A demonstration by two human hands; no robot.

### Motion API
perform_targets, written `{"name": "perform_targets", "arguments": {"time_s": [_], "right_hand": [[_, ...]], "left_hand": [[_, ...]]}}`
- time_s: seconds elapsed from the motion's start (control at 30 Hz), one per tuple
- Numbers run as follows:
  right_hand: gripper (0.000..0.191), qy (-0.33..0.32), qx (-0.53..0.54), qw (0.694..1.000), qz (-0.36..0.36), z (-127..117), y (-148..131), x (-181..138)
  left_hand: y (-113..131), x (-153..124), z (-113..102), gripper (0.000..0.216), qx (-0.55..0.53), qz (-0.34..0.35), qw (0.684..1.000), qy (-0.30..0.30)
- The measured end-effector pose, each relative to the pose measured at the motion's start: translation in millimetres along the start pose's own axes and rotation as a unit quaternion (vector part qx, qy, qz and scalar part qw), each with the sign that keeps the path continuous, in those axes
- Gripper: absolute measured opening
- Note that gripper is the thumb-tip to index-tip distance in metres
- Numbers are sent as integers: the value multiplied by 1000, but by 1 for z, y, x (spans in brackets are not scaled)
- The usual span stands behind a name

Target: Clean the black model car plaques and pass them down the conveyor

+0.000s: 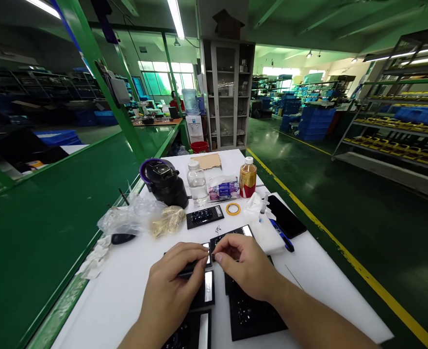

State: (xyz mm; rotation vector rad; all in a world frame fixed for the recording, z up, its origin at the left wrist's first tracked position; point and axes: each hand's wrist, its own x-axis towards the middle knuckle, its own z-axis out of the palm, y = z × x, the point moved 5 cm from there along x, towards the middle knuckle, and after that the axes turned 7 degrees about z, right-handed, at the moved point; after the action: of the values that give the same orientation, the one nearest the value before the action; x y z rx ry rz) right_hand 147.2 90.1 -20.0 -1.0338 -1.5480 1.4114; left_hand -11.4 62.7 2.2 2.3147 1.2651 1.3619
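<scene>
My left hand [172, 286] and my right hand [245, 266] meet over black trays [250, 315] of small parts on the white table [126, 286]. The fingers of both hands are pinched together around a small dark part [209, 255] between them. Further black trays with silver edges [208, 291] lie under my left hand. A separate black tray [204, 216] lies just beyond, and a ring of yellow tape [233, 209] sits to its right.
Beyond the hands stand a black device with a purple rim [163, 182], a clear bottle [197, 182], an orange drink bottle [248, 177], a wipes packet [223, 188], plastic bags [134, 218], a dark phone [286, 216], a blue pen [281, 235] and white cloth [267, 232]. A green conveyor [54, 218] runs left; the aisle lies right.
</scene>
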Motion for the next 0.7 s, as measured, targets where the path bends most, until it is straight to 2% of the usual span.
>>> {"name": "perform_targets", "arguments": {"time_s": [0.33, 0.53, 0.7], "right_hand": [[8, 7, -61, 998, -27, -1, -3, 0], [10, 16, -134, 988, -71, 2, -9, -2], [11, 14, -152, 981, -117, 4, -16, -7]], "left_hand": [[5, 2, 6, 13, 4, 13, 1000, -22], [4, 1, 7, 7, -14, -26, 999, -46], [4, 0, 10, 14, -50, -67, 991, -100]]}}
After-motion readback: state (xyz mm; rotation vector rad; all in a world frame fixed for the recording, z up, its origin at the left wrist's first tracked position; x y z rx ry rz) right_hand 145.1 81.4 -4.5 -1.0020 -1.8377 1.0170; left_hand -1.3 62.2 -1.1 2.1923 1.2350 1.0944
